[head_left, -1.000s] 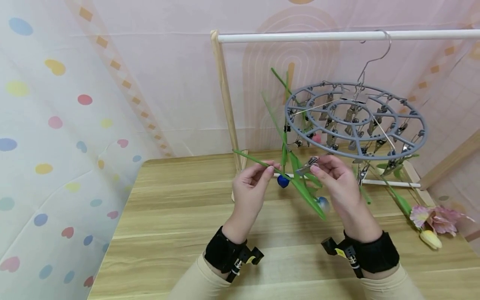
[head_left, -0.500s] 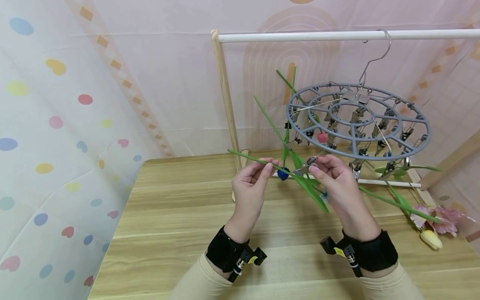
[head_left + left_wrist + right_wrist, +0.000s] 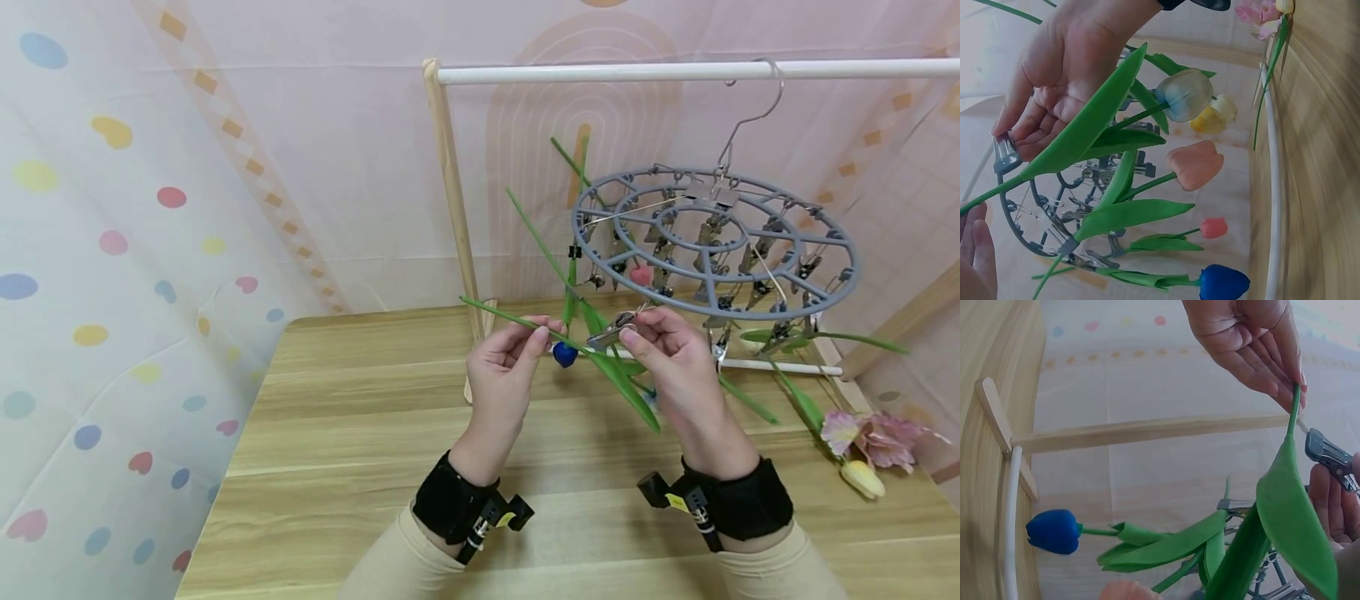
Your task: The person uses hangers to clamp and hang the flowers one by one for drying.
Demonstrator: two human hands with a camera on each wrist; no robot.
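L hand (image 3: 504,367): we see thumb & forefinger pinching the green stem (image 3: 517,322) near its bare end, other fingers loosely curled; held above the bench (image 3: 337,433), just left of the R hand.
R hand (image 3: 671,362): fingertips pinch a metal clip (image 3: 609,333) that hangs from the hanger's near-left edge; right wrist view shows the clip (image 3: 1329,453) just beside the stem, but we can't tell if its jaws are on the stem.
Stem: runs slanted from upper left, through L fingers, down-right past the clip; long leaf (image 3: 626,387) drops in front of the R hand. Left wrist view shows its bloom, a pale blue-white tulip (image 3: 1185,94), by the R wrist.
Hanger (image 3: 712,242): grey round clip rack, hook over the white rail (image 3: 675,71), tilted, many metal clips under it.
Already clipped: blue tulip (image 3: 564,355) hanging head-down btw. our two hands; pink tulip (image 3: 641,275) under the ring; more stems sticking up at left edge & out to the right.
Bench extras: pink flowers (image 3: 870,433) & a yellow tulip (image 3: 862,479) lying at far right, well apart from both hands.
Rack frame: wooden post (image 3: 450,192) behind L hand, carries the rail.
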